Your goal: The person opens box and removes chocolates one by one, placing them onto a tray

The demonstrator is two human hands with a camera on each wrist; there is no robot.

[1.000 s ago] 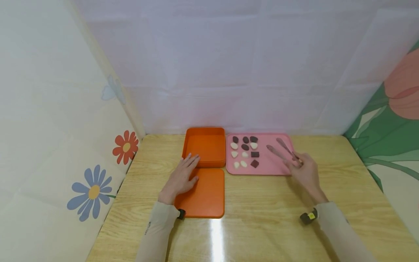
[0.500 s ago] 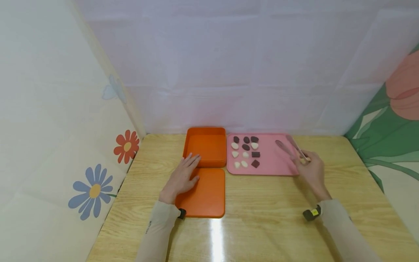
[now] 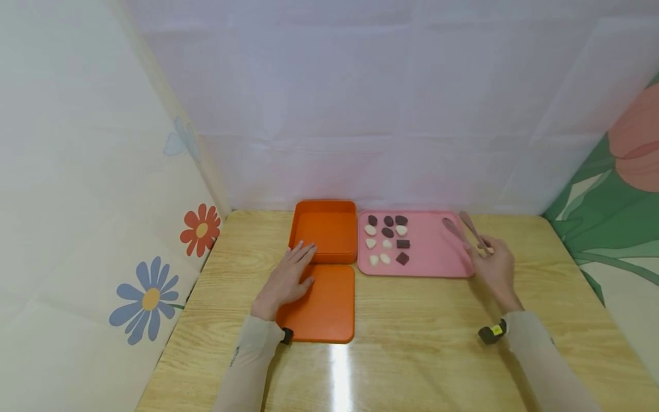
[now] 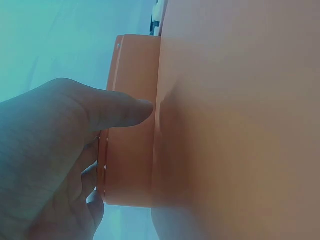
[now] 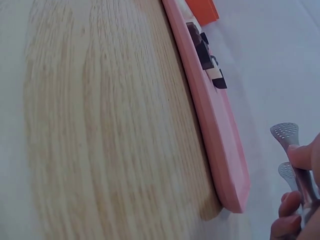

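My right hand [image 3: 494, 268] holds metal tongs [image 3: 475, 232] at the right end of a pink tray [image 3: 432, 246]. The tongs' perforated tips stand apart with nothing between them, plainest in the right wrist view. On the tray's left half sit dark and white chocolates [image 3: 403, 259] in rows. My left hand [image 3: 284, 281] lies with extended fingers at the front left of an open orange box [image 3: 334, 257]. Its thumb [image 4: 132, 111] is near the box's front wall in the left wrist view. The box has nothing visible inside.
A flat orange lid [image 3: 329, 309] lies in front of the box, partly under my left hand. The tray stands right beside the box on a wood-grain table [image 3: 412, 332]. White cloth [image 3: 329, 103] hangs behind, with flower-printed walls at both sides.
My right hand has moved to the right with the tongs, from over the tray to its right end. The left hand stays at the box. The chocolates have not moved.
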